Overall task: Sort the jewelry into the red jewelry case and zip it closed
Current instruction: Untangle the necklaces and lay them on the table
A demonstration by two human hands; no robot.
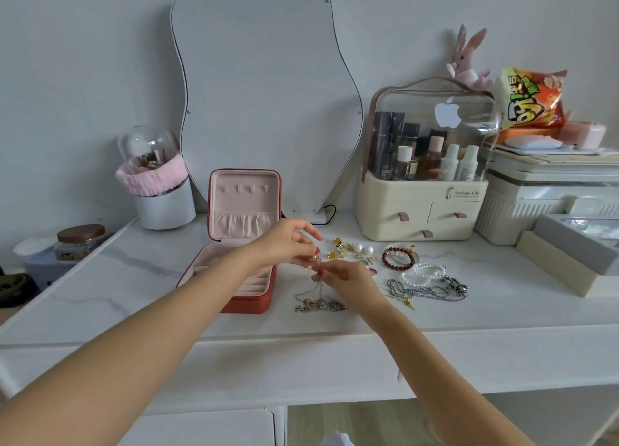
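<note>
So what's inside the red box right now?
The red box stands open, showing pink lining, ring-roll slots in the base and a gathered pocket in the lid. No jewelry shows inside, but the left hand and arm cover part of the base.

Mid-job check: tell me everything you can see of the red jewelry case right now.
The red case stands open on the white table, left of the loose jewelry. Its shell looks like red leatherette, its lining pale pink and soft. The lid stands upright, showing a row of small hooks above a gathered pocket. The base holds ridged ring rolls and compartments, which look empty where visible. The left forearm crosses over the base, hiding part of it. Neither hand clearly touches the case.
</note>
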